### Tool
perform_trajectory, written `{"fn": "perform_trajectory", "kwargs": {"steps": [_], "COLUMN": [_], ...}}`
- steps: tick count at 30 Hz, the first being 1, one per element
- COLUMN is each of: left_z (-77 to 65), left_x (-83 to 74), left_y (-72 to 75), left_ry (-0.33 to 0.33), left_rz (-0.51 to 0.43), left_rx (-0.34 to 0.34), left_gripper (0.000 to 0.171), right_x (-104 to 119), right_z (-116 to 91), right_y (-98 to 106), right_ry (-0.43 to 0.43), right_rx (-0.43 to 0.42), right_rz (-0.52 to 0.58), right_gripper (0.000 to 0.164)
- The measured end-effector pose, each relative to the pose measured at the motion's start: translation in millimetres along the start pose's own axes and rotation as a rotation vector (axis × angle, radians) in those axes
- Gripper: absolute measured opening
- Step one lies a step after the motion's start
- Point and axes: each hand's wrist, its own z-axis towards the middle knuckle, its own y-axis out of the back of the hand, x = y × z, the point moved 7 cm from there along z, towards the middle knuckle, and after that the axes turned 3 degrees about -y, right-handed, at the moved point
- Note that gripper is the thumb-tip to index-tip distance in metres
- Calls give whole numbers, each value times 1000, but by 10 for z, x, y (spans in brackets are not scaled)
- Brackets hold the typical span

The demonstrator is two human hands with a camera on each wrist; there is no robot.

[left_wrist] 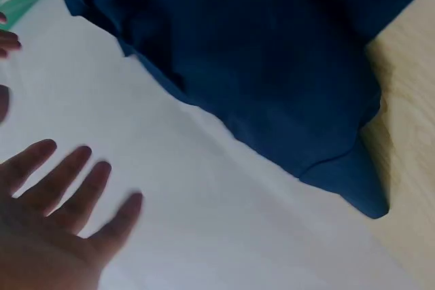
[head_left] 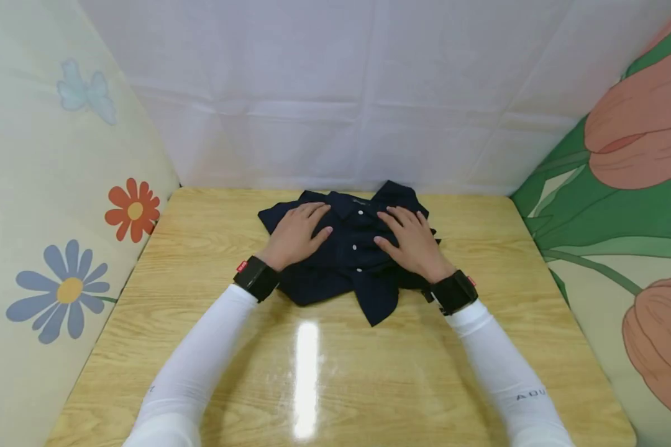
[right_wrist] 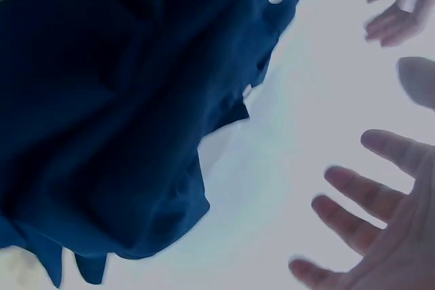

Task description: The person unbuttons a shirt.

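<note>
A dark navy shirt [head_left: 335,248] with white buttons and a collar lies crumpled near the far edge of the table. My left hand [head_left: 297,234] is over its left side, fingers spread, and in the left wrist view that hand [left_wrist: 61,222] appears apart from the cloth [left_wrist: 258,66]. Over the right side is my right hand [head_left: 414,241], its fingers also spread and relaxed. The right wrist view shows this hand [right_wrist: 387,208] with a gap between it and the shirt [right_wrist: 115,113]. Neither hand holds anything.
The wooden table [head_left: 212,347] carries a bright light reflection in front of the shirt. Behind it hangs a white cloth [head_left: 335,93]. Flower-printed panels stand at the left [head_left: 45,186] and the right [head_left: 620,217]. Both wrists wear black bands over white sleeves.
</note>
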Motion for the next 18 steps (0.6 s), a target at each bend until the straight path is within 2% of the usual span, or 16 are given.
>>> {"fn": "perform_trajectory", "kwargs": {"steps": [4,7,9,13,18], "left_z": [338,579,690,802,795], "left_x": [209,364,460,612,691], "left_y": [-13,-102,-200,-459,-858], "left_ry": [25,51,70,111,184], "left_rz": [-55,-105,-115,-129,-198], "left_rx": [-4,52,105,213,366], "left_gripper": [45,41,39,38,47], "right_x": [-139,-274,-348,-473,-614], "right_z": [288,520,652,826,834], "right_y": [103,84,-7,-305,-757], "right_ry": [0,-41,-71,-132,-220], "right_rx": [-17,34,95,216,365], "right_rz": [-11,12,34,58,73], "right_gripper": [50,46,44,44,51]}}
